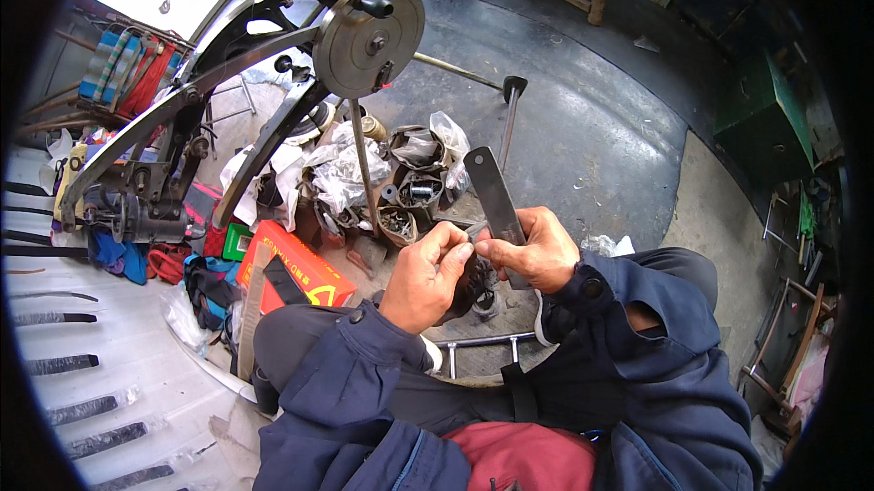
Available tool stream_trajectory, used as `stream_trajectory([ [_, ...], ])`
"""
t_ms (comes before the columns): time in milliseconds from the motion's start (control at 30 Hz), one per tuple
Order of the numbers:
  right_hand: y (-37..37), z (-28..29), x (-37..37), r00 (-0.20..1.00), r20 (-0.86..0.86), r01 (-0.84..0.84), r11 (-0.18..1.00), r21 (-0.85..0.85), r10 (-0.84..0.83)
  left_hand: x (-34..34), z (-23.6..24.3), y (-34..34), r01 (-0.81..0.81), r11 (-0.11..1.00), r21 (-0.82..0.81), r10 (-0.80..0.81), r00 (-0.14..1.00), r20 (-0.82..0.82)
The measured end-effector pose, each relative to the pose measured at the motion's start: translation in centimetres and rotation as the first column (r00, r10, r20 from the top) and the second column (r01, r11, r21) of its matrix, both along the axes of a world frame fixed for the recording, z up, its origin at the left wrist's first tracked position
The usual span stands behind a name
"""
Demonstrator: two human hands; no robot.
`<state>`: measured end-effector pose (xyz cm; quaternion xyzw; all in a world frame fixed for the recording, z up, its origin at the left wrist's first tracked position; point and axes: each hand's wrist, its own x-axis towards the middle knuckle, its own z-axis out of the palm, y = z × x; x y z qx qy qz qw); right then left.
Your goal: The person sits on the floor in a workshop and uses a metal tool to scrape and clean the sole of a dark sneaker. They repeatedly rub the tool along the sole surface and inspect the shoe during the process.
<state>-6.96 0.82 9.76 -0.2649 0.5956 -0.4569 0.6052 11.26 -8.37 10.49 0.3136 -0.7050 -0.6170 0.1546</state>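
Note:
My right hand [539, 253] grips a flat dark metal strip [494, 192] with a rounded top end and a small hole near it. The strip leans up and to the left out of my fist. Close beside it, my left hand [426, 274] is closed in a pinch, its fingertips meeting those of the right hand. Whatever lies between the left fingertips is too small and hidden to name. Both hands are above my lap, in front of the containers on the ground.
A hand-cranked machine with a round metal wheel [369, 40] stands at the left. Below it are a red box [296, 265] and several containers of small parts [398, 223]. Dark strips [107, 439] line a pale surface at lower left. A green cabinet [765, 122] stands right.

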Motion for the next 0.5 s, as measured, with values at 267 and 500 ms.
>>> stream_trajectory([
  [267, 0.08, 0.09, 0.17, 1.0, 0.002, -0.002, 1.0, -0.021, 0.002, 0.03, 0.26, 0.19, -0.004, 1.0, 0.028, 0.004, 1.0, 0.03],
  [500, -0.02, 0.33, 0.15, 1.0, -0.021, -0.008, 1.0, -0.028, 0.008, -0.04, 0.54, 0.14, 0.009, 0.999, 0.049, -0.009, 1.0, -0.01],
])
